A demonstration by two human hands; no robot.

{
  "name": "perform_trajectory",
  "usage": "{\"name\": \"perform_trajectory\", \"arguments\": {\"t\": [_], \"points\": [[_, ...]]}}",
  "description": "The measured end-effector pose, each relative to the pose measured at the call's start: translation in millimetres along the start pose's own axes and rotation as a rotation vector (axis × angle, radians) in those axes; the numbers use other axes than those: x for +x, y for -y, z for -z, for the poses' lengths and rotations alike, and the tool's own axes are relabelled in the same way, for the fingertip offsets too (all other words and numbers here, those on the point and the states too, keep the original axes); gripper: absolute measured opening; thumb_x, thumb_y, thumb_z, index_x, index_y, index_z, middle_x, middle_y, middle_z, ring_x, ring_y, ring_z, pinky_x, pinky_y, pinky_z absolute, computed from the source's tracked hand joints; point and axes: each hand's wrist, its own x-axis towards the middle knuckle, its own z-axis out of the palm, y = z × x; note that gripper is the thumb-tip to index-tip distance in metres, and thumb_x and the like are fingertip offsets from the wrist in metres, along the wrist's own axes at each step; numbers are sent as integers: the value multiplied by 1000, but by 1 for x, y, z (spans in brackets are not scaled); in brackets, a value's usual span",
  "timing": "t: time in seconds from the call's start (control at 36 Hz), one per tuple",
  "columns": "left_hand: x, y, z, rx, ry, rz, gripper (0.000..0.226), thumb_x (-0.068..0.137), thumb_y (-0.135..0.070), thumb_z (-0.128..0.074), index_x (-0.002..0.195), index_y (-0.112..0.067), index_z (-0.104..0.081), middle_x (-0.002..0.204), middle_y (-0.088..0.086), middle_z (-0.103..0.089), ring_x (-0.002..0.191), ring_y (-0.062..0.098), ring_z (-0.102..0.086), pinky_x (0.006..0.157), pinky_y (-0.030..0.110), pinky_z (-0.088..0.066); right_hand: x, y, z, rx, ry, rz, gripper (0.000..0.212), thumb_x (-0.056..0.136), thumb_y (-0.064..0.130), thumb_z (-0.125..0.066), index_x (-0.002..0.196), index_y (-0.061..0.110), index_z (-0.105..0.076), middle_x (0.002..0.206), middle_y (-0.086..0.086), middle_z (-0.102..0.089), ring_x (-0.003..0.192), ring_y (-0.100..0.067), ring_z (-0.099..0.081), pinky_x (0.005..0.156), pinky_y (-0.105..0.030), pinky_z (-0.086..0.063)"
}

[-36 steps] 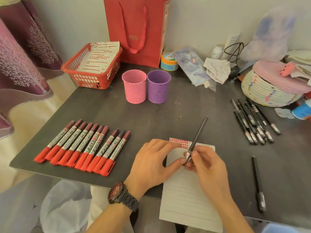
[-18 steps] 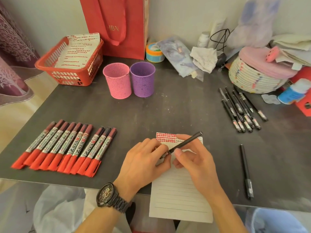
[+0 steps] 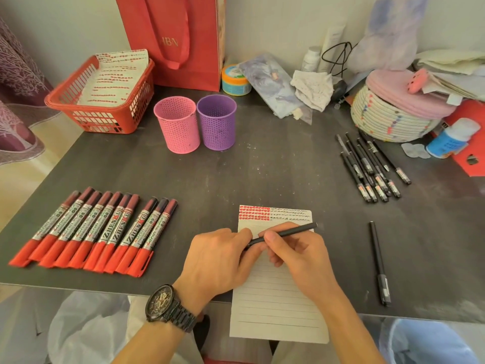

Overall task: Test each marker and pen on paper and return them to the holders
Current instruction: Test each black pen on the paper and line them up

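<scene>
Right hand (image 3: 301,258) pinches the black pen (image 3: 288,231) mid-barrel, left hand (image 3: 217,258) nips its end (looks light, stiff, slick: grip low).

I see a matt, scuffed dark table (image 3: 262,166); lined paper (image 3: 275,311) at its near edge; a matt black pen (image 3: 296,231); glossy-labelled markers (image 3: 99,229) with red plastic caps; a perforated pink holder (image 3: 177,124) and purple holder (image 3: 217,122).

A home room: a dark desk (image 3: 262,169) against a plain wall (image 3: 275,27), a patterned curtain (image 3: 15,74) left of it, a gift bag (image 3: 189,40) and woven basket (image 3: 385,122) along its back edge.
</scene>
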Motion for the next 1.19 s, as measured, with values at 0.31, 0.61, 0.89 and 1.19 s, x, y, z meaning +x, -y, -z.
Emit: {"name": "perform_trajectory", "arguments": {"t": [0.31, 0.61, 0.89, 1.19], "points": [[3, 3, -6, -55, -26, 84, 39, 91, -56, -55, 74, -24, -44, 73, -14, -43, 70, 9, -39, 57, 23, -33, 2, 0, 7, 342, -189, -24, 20, 90, 23, -59, 80, 12, -73, 59, -12, -59, 48, -24, -54, 46, -28, -45], [3, 12, -11, -114, 220, 196, 34, 94, -53, -49, 117, -29, -44, 147, -14, -48, 140, 6, -37, 113, 22, -21, 14, 13, 29, 615, -269, -213, 9, 78, 27, -70, 74, 22, -64, 61, -8, -60, 49, -17, -55, 44, -24, -46], [3, 11, -10, -138, 202, 211, 33, 89, -53, -52, 113, -33, -41, 138, -14, -55, 132, 8, -45, 111, 26, -30, 45, 14, 23, 93, -304, -49, 16, 93, 22, -69, 77, 18, -70, 68, -12, -72, 59, -21, -68, 54, -28, -55], [4, 11, -9, -164, 214, 274, 37, 85, -54, -56, 110, -50, -29, 133, -20, -55, 123, 2, -45, 104, 22, -28, 45, -9, 20, -219, -467, 27, 34, 86, 35, -78, 59, 25, -60, 45, 2, -59, 43, -4, -54, 51, -15, -43]]}}
